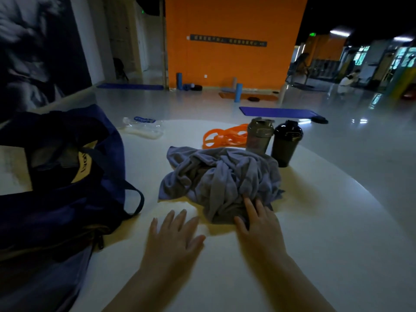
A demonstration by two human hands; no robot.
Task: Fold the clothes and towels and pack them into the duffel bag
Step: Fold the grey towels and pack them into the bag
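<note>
Grey towel under right hand.

Bare bench lies open to the right of the crumpled grey towel and along the near edge. On the left the navy duffel bag crowds the bench, its strap looping toward the towel. Behind the towel two shaker bottles and orange bands block the far side.

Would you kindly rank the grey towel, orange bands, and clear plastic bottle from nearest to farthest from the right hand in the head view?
1. Grey towel: under the right hand's fingertips.
2. Orange bands: beyond the towel.
3. Clear plastic bottle: far left.
</note>
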